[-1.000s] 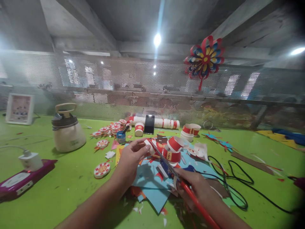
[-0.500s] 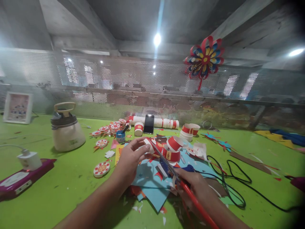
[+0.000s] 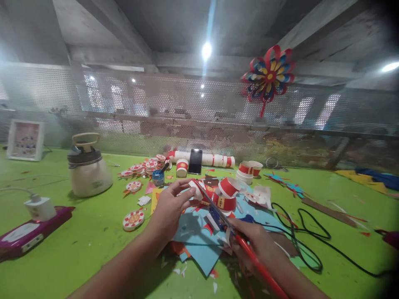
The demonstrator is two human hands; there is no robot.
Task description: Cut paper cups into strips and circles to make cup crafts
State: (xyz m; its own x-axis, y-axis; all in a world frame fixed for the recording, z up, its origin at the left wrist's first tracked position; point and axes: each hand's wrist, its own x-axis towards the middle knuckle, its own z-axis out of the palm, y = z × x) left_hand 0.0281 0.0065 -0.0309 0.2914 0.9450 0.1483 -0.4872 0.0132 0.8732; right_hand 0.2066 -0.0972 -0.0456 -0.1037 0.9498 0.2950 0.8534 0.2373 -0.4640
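My left hand point(image 3: 171, 204) is closed around a cut red and white paper cup point(image 3: 197, 190), thumb on its near side. In my right hand point(image 3: 249, 237) is a pair of scissors point(image 3: 222, 216) with red handles, its blades reaching up and left to the cup's edge. Whether the blades are fully closed I cannot tell. Just right of the blades, red and white paper cup pieces point(image 3: 227, 203) lie stacked. Beneath both hands are blue paper sheets point(image 3: 199, 247), and a blue-handled tool, partly hidden by the scissors, rests on them.
Decorated round discs point(image 3: 133, 220) and a blue jar point(image 3: 158, 177) are on the left. Behind stand a phone point(image 3: 195, 161), a paper cup point(image 3: 182, 167) and a long row of nested cups point(image 3: 215, 160). A black cord point(image 3: 307, 232) loops at right; a power strip point(image 3: 37, 232) lies far left.
The camera view has shifted very slightly. Both hands, the cut cup and the scissors keep nearly the same position.
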